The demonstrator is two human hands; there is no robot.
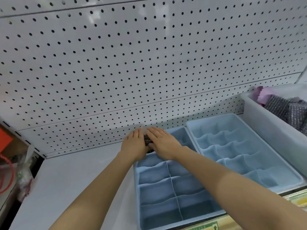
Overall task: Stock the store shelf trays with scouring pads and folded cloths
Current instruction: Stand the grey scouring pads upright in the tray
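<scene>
Both hands, left and right, press flat, fingers straight, on a dark scouring pad in the blue tray's back corner.

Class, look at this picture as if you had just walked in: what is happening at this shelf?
A person is stocking a store shelf. Both hands, the left hand and the right hand, press with straight fingers on a dark scouring pad at the far end of the nearer blue divided tray. The tray's other compartments in view look empty, as do those of the second blue tray beside it. A white bin on the right holds more dark pads and a pink cloth.
</scene>
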